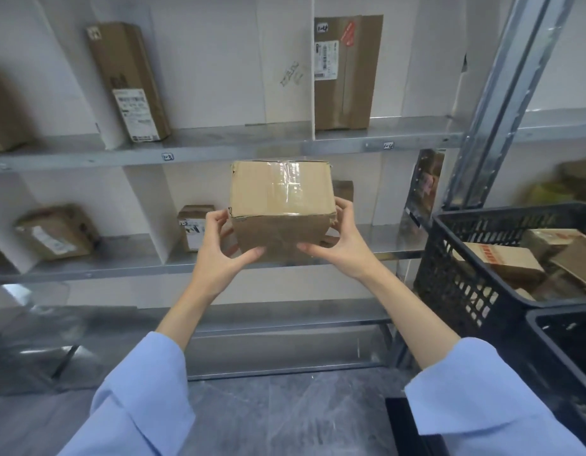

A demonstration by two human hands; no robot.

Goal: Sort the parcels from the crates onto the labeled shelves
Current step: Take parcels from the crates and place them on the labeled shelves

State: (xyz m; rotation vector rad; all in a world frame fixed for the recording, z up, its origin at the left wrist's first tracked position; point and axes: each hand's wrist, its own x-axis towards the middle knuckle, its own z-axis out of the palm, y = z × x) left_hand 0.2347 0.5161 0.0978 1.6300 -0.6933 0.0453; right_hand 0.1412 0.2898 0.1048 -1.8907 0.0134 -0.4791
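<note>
A taped cardboard parcel (280, 202) is held in the air in front of the metal shelves, level with the middle shelf (127, 263). My left hand (220, 250) grips its left side and lower edge with curled fingers. My right hand (342, 245) grips its right side the same way. Small handwritten labels (167, 156) (388, 145) sit on the front edge of the upper shelf (219, 149). A black plastic crate (466, 258) at the right holds several more cardboard parcels (502, 261).
Parcels stand on the upper shelf: a tall box (128, 80) and a flat box (347, 72). The middle shelf carries a box (56, 232), a small box (194, 227) and a dark pouch (423, 185). White dividers split the bays. A second black crate (568, 357) sits lower right.
</note>
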